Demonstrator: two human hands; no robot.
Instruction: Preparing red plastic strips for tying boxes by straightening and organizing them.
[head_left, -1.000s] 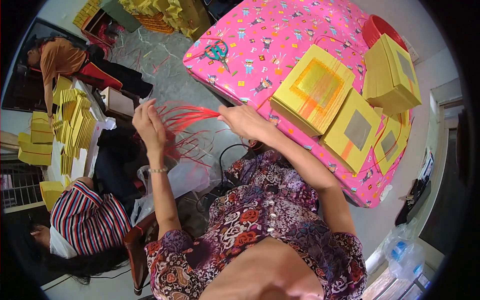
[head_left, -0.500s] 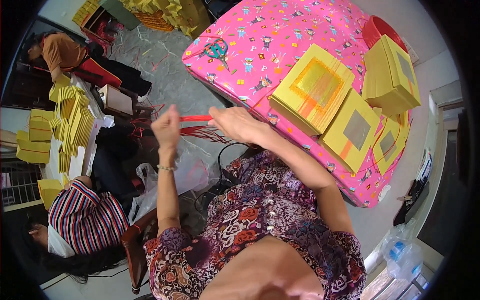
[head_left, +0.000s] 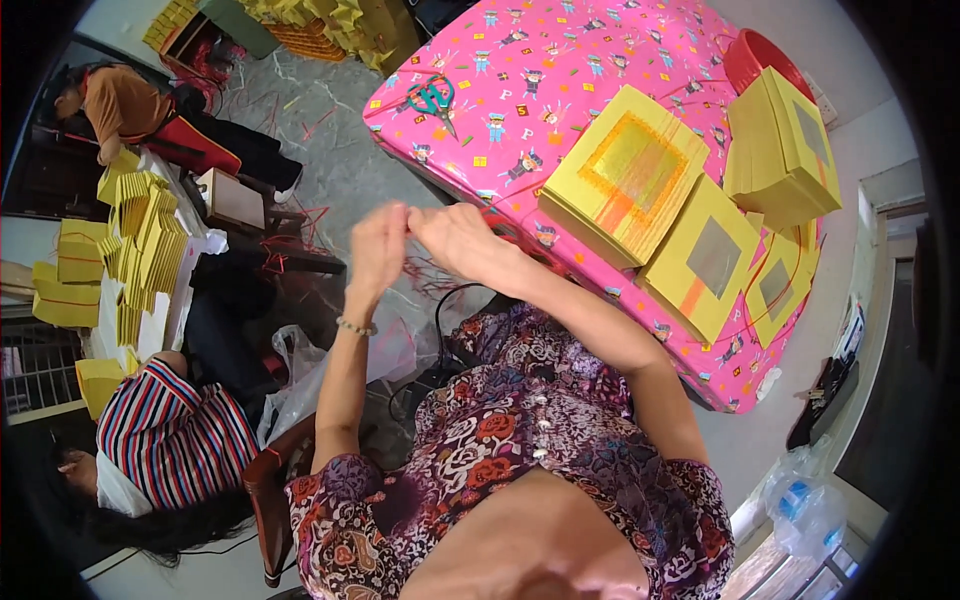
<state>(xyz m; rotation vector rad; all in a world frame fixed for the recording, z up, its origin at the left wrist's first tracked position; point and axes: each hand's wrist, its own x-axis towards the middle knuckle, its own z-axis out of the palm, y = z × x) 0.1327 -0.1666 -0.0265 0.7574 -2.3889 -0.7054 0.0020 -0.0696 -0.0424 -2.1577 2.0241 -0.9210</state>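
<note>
My left hand (head_left: pixel 378 258), somewhat smeared by motion, and my right hand (head_left: pixel 458 240) are closed and meet just left of the pink table's near corner. Their fingers grip a bundle of red strings, mostly hidden by the hands. Some loose red strands (head_left: pixel 508 228) show beside my right hand, against the table edge. A beaded bracelet (head_left: pixel 357 327) circles my left wrist. On the pink patterned tabletop (head_left: pixel 560 60) lie teal-handled scissors (head_left: pixel 433 98) and a stack of yellow paper (head_left: pixel 622 175) with an orange-bordered gold square on top.
More yellow paper stacks (head_left: pixel 785 150) stand at the table's right, near a red basin (head_left: pixel 765 62). Two people sit at left beside folded yellow paper (head_left: pixel 140 250); one wears a striped shirt (head_left: pixel 180 430). A clear plastic bag (head_left: pixel 330 370) and red string scraps (head_left: pixel 300 235) lie lower down.
My left hand has moved right to meet my right hand. The red bundle, stretched between them before, is now mostly out of sight.
</note>
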